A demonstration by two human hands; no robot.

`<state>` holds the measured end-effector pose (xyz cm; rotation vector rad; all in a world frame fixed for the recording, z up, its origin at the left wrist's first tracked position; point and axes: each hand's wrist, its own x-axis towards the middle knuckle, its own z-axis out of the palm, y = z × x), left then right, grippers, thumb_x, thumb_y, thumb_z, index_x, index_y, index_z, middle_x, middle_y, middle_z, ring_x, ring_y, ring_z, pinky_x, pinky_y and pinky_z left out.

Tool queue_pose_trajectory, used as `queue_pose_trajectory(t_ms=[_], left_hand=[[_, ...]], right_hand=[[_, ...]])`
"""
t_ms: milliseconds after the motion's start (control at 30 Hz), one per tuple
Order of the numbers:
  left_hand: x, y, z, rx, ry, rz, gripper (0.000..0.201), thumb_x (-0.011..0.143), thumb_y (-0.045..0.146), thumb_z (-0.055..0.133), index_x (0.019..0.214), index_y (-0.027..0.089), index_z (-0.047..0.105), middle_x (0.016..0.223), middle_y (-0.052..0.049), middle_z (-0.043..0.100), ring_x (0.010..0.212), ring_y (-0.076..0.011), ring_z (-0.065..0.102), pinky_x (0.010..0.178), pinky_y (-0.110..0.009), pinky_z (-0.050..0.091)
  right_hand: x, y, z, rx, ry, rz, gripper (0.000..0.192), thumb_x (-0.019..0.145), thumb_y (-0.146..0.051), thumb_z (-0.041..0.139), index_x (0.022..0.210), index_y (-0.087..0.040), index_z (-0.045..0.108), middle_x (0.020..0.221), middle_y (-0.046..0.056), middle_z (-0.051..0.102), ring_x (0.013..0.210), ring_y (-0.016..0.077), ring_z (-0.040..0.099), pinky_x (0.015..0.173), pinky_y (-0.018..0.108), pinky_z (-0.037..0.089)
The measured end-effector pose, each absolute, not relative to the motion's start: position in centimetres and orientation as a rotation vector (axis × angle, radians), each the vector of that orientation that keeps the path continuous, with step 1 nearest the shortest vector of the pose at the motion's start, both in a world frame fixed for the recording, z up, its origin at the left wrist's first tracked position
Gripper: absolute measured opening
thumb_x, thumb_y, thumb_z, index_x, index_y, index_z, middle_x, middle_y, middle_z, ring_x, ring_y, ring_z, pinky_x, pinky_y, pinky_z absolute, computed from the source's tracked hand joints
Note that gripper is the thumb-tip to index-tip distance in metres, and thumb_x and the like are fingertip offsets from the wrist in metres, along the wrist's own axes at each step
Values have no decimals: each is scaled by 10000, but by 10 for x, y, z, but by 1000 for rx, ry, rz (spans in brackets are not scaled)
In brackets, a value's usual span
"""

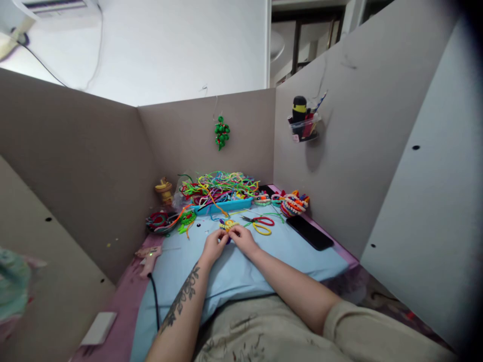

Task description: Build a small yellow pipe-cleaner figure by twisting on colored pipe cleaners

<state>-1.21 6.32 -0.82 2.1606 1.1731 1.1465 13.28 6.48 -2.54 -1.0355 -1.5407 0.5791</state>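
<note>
Over the middle of the blue cloth (pixel 249 271), both my hands meet at a small yellow braided cord piece (pixel 229 224) with some purple on it. My left hand (pixel 216 243) has its fingers closed on the piece's left side. From the right, my right hand (pixel 243 238) pinches it too, thumb and fingertips together. My fingers hide the lower part of the piece. Just beyond my right hand lie scissors (pixel 260 224) with red and yellow handles. A green braided figure (pixel 186 217) rests to the left.
A blue tray (pixel 222 205) heaped with colourful cords (pixel 222 186) stands at the back. On the left lies a pink glue gun (pixel 151 259) with a black cable. A black phone (pixel 310 233) and an orange-white braided piece (pixel 293 203) are on the right. Grey panels enclose the table.
</note>
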Motion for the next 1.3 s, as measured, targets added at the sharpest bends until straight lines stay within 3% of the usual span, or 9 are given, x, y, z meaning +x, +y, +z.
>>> queue_pose_trajectory(t_ms=[500, 867, 1300], left_hand=[[-13, 63, -13, 2239, 1235, 1109, 188, 792, 290, 501, 868, 175, 629, 789, -28, 639, 699, -134, 557, 662, -239, 418], [-14, 60, -10, 2294, 1353, 965, 186, 787, 304, 478, 726, 172, 594, 691, -14, 602, 649, -132, 533, 633, -235, 393], [-15, 60, -10, 2322, 1352, 1001, 183, 790, 298, 464, 724, 172, 578, 686, -11, 578, 641, -129, 509, 618, -232, 373]], right_hand=[[132, 65, -26, -1046, -1498, 471, 169, 800, -258, 418, 691, -186, 525, 693, 17, 546, 707, 164, 502, 669, 269, 395], [133, 66, -28, -1077, -1423, 538, 188, 812, -307, 401, 685, -195, 484, 641, 2, 524, 637, 153, 490, 573, 239, 376], [134, 68, -28, -1095, -1405, 632, 204, 802, -350, 413, 712, -194, 508, 619, -3, 540, 609, 153, 512, 565, 245, 400]])
